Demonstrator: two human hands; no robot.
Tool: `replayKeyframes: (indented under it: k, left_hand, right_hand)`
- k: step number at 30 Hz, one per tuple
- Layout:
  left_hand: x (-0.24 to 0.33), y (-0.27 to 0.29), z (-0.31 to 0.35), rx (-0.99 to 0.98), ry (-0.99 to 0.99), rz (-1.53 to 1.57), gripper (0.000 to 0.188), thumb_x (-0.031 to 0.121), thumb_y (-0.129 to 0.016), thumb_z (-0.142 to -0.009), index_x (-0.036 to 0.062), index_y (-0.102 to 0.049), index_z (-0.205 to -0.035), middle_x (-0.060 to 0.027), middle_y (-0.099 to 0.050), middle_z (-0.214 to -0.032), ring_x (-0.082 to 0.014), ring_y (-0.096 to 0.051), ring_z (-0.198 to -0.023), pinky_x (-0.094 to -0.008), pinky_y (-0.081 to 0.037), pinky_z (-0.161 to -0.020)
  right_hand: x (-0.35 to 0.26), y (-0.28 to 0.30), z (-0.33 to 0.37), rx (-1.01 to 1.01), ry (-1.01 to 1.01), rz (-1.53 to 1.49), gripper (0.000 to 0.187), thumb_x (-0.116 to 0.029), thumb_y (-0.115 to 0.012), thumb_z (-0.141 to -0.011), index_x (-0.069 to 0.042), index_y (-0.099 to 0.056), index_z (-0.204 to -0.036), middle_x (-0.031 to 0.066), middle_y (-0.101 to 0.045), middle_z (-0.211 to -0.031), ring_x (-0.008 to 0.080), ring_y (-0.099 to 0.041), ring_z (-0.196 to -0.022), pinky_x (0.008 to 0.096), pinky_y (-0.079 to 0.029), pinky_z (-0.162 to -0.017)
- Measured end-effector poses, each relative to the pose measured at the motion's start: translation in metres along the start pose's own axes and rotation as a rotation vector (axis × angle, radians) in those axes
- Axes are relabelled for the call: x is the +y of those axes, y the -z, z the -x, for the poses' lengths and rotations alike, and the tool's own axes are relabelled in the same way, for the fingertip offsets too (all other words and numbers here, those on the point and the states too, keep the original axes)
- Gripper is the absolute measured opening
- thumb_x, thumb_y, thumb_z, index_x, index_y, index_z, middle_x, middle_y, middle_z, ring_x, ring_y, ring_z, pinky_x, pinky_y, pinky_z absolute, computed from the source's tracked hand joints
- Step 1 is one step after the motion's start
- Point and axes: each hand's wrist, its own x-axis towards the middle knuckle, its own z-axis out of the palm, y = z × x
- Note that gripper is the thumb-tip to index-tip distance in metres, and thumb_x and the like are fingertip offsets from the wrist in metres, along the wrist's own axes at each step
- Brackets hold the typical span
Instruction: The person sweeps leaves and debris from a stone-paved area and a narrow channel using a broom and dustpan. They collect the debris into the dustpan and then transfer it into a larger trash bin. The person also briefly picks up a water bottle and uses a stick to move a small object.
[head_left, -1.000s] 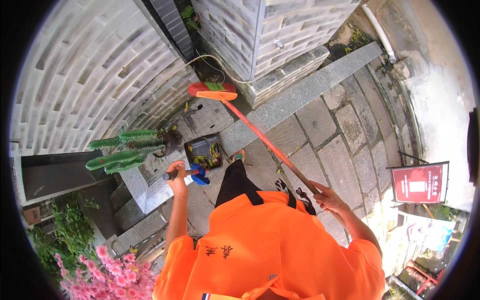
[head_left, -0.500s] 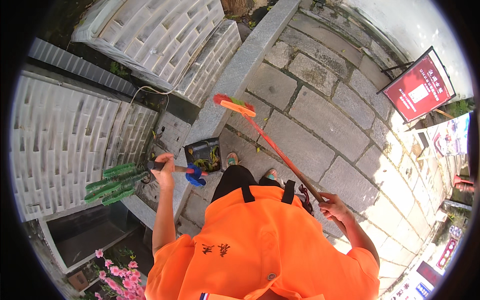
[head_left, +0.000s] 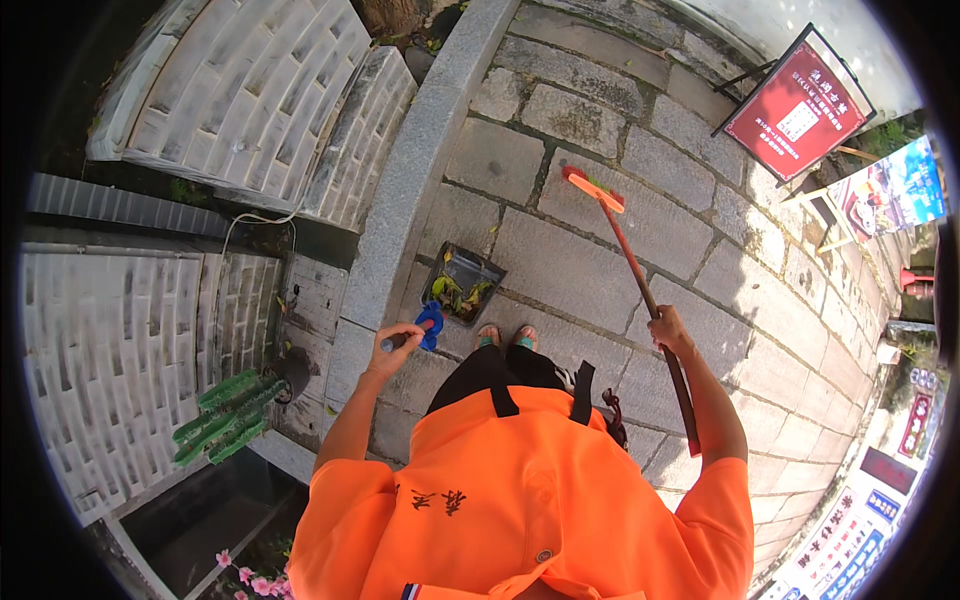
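My left hand (head_left: 398,343) is closed round the grip of a long-handled dustpan (head_left: 473,266), with a blue wrap (head_left: 431,327) bound on its handle. The black pan rests on the paving ahead of my left foot, and several yellow-green leaves (head_left: 458,297) lie inside. In my right hand (head_left: 670,328) is a broom (head_left: 632,256), fingers wrapped round its reddish-brown handle, whose end reaches back past my forearm. The orange broom head (head_left: 594,190) with red bristles is out ahead, to the right of the dustpan and apart from it.
A stone curb (head_left: 397,190) runs along my left, with a green cactus-shaped plant (head_left: 228,415) and pale brick walls (head_left: 110,350) beyond. Ahead right stand a red sign board (head_left: 798,110) and a picture board (head_left: 885,195). Stone paving (head_left: 570,265) spreads ahead.
The dustpan has shifted right, away from the curb, and its leaves show more fully. The broom head has swung right, away from the curb. My view has turned somewhat.
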Motion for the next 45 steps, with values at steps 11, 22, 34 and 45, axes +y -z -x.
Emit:
replayKeyframes:
  k: [11, 22, 34, 45]
  left_hand:
    - [-0.07, 0.0, 0.064, -0.06, -0.064, -0.021, 0.01, 0.009, -0.069, -0.083, 0.0012, -0.061, -0.083, -0.0041, -0.061, -0.092, -0.0086, -0.054, -0.068, -0.0266, -0.044, -0.059]
    - [-0.134, -0.01, 0.097, -0.057, 0.121, -0.004, 0.009, 0.007, -0.07, -0.079, 0.0025, -0.062, -0.082, -0.0034, -0.063, -0.082, -0.0112, -0.057, -0.075, -0.029, -0.046, -0.068]
    - [-0.151, -0.003, 0.18, -0.04, 0.044, -0.023, 0.01, 0.007, -0.068, -0.082, 0.0019, -0.059, -0.082, -0.0068, -0.06, -0.087, -0.0147, -0.057, -0.073, -0.0304, -0.046, -0.066]
    - [-0.197, 0.044, 0.181, -0.256, -0.11, -0.155, 0.014, 0.005, -0.069, -0.074, 0.0019, -0.055, -0.07, -0.0087, -0.056, -0.068, -0.0246, -0.055, -0.062, -0.0388, -0.041, -0.055]
  right_hand:
    - [-0.064, -0.036, -0.093, 0.012, 0.267, 0.352, 0.014, -0.003, -0.047, -0.075, 0.005, -0.054, -0.085, 0.0251, -0.059, -0.066, 0.0424, -0.06, -0.059, 0.0478, -0.05, -0.055]
    - [0.025, -0.081, 0.112, -0.64, 0.534, 0.265, 0.018, -0.005, -0.049, -0.08, -0.002, -0.052, -0.098, 0.0211, -0.061, -0.072, 0.036, -0.064, -0.068, 0.0425, -0.049, -0.058]
    - [-0.003, -0.075, 0.177, -0.469, 0.067, 0.014, 0.034, -0.005, -0.048, -0.078, -0.001, -0.05, -0.112, 0.0002, -0.045, -0.057, 0.0097, -0.046, -0.043, 0.0256, -0.038, -0.039]
    - [0.043, -0.256, 0.222, -0.172, 0.064, 0.222, 0.014, -0.005, -0.051, -0.074, 0.004, -0.048, -0.083, 0.01, -0.052, -0.058, 0.0207, -0.057, -0.045, 0.0343, -0.046, -0.042]
